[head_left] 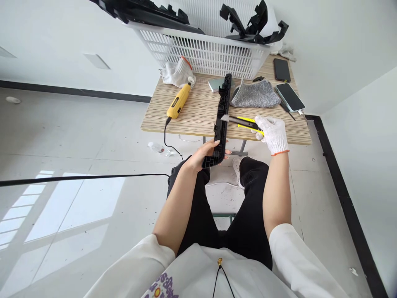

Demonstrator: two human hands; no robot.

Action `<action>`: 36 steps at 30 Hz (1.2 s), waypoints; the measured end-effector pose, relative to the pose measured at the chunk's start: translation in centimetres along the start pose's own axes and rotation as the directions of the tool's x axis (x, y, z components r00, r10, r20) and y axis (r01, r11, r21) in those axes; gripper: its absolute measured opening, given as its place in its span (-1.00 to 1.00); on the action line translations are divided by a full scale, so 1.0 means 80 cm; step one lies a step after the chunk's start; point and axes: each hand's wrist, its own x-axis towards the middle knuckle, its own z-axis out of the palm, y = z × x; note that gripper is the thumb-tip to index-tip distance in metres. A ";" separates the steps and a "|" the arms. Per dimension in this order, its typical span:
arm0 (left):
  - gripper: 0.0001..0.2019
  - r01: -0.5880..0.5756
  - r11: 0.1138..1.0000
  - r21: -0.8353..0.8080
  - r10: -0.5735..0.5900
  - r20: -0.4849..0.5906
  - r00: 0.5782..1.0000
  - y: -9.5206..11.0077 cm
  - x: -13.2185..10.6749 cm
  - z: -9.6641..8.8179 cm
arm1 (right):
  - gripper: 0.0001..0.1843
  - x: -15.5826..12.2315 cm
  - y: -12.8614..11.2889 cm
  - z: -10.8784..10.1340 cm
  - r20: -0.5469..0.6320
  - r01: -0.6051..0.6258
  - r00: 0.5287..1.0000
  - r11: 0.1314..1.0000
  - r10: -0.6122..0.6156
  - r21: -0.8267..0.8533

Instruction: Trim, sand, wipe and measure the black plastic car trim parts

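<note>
My left hand point(207, 152), bare, is wrapped round the near end of a long black plastic part point(222, 116) that stretches away over the small wooden table point(192, 120). My right hand point(273, 132), in a white knit glove, grips a yellow and black utility knife point(245, 122). Its blade tip point(225, 118) touches the right edge of the black part near the middle.
A white slatted basket point(201, 51) of black plastic parts stands at the table's back. A yellow power tool point(179, 100) with a black cord, white gloves point(177, 72), a grey cloth point(256, 94) and two phones point(287, 82) also lie there. My legs are under the table's front edge.
</note>
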 end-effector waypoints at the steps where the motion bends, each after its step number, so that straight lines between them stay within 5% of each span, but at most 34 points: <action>1: -0.41 -0.001 1.000 0.000 0.001 0.002 1.000 0.000 0.000 0.000 | -0.57 0.000 0.000 0.000 0.006 -0.003 1.000 1.000 0.003 0.000; 36: -0.40 -0.001 1.000 0.017 0.001 -0.004 1.000 -0.001 0.000 -0.001 | -0.54 0.009 -0.001 0.001 -0.036 -0.036 0.999 0.999 0.037 0.010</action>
